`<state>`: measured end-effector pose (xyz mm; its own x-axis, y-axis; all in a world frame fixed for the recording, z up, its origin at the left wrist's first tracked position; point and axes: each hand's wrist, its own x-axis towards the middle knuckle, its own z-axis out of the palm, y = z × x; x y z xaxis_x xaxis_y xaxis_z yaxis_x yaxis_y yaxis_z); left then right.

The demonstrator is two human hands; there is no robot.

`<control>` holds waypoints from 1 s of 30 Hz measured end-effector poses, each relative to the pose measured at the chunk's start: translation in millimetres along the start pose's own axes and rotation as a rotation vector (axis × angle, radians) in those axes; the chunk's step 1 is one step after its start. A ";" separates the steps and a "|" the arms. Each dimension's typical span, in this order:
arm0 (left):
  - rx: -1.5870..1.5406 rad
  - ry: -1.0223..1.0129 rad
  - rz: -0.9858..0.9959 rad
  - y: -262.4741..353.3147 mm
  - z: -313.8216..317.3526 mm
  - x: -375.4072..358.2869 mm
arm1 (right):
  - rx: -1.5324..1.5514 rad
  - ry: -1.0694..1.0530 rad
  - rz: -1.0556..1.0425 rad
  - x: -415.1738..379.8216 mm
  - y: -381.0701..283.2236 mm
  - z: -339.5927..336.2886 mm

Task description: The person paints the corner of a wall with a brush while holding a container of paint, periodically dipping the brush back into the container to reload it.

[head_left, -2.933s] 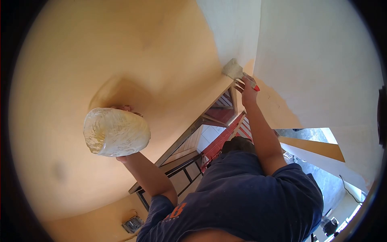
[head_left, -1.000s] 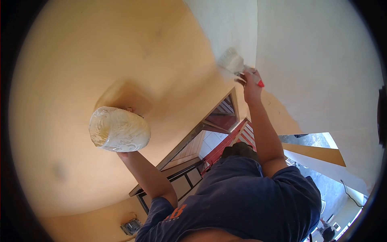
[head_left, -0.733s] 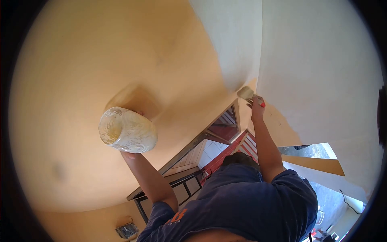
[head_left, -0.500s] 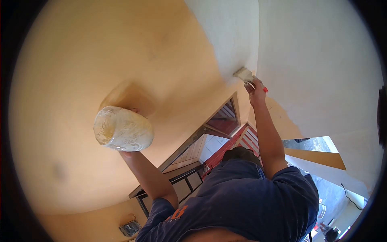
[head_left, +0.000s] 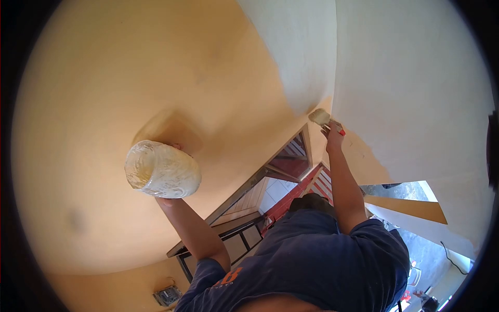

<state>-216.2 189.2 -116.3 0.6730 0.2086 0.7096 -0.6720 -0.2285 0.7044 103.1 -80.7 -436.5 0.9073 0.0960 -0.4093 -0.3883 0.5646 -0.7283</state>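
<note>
My right hand (head_left: 334, 139) is closed around a wide paintbrush (head_left: 319, 117) with a red-tipped handle. Its bristles are at the wall corner, by the lower end of the white paint (head_left: 306, 62) on the orange-beige wall (head_left: 156, 67). In my left hand (head_left: 165, 201) is a clear plastic container (head_left: 169, 169), smeared inside with whitish paint and tilted with its mouth toward the upper left. Most of that hand is hidden behind it; only a fingertip and the base of the hand show.
The right-hand wall (head_left: 410, 104) is mostly white, with a beige patch (head_left: 364, 153) low by the corner. Below are a dark metal railing (head_left: 244, 236), a window-like opening (head_left: 286, 156) and red-and-white slats (head_left: 322, 184). An electrical box (head_left: 167, 295) sits low on the left.
The paintbrush and my right hand have moved down along the corner, from the white area to its lower edge. The container has shifted slightly right and down.
</note>
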 end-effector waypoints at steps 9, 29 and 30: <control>-0.017 -0.031 -0.034 1.3 -2.3 1.3 | 0.351 -0.207 0.003 -20.3 -64.6 41.3; -0.013 -0.020 -0.041 -2.6 3.9 0.9 | 0.049 -0.218 -0.207 -33.3 -116.5 91.8; -0.019 -0.010 -0.046 -2.0 1.1 1.0 | 0.036 -0.216 -0.205 -32.0 -114.6 84.6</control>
<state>-213.8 188.8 -117.0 0.7061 0.2087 0.6767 -0.6463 -0.2007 0.7362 132.1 -79.1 -293.4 0.9810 0.1473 -0.1266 -0.1912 0.6187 -0.7620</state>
